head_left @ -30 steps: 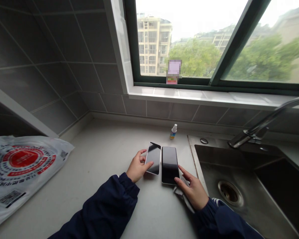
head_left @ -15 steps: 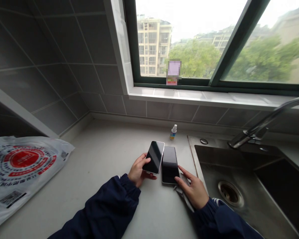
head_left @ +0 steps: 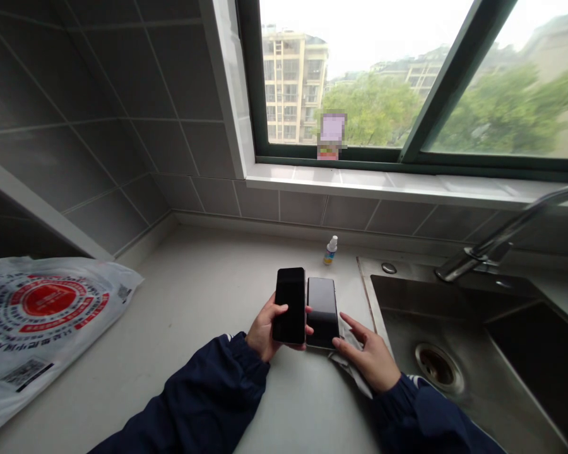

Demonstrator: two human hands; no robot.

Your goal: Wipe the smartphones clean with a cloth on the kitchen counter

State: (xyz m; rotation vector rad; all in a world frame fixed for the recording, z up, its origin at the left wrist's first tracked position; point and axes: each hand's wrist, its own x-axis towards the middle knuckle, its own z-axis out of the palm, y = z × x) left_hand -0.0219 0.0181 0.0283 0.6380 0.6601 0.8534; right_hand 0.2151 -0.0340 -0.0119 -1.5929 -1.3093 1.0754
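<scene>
My left grip is clamped on a slim black smartphone, long axis running far, just left of a second black smartphone lying on the pale tabletop; my right grip sits open, fingertips at that phone's near corner.

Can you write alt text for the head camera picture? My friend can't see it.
A person's left hand holds a black-screened smartphone beside a second smartphone lying on a pale counter. The right hand lies over a crumpled cloth, near a steel sink and a small spray bottle.
</scene>
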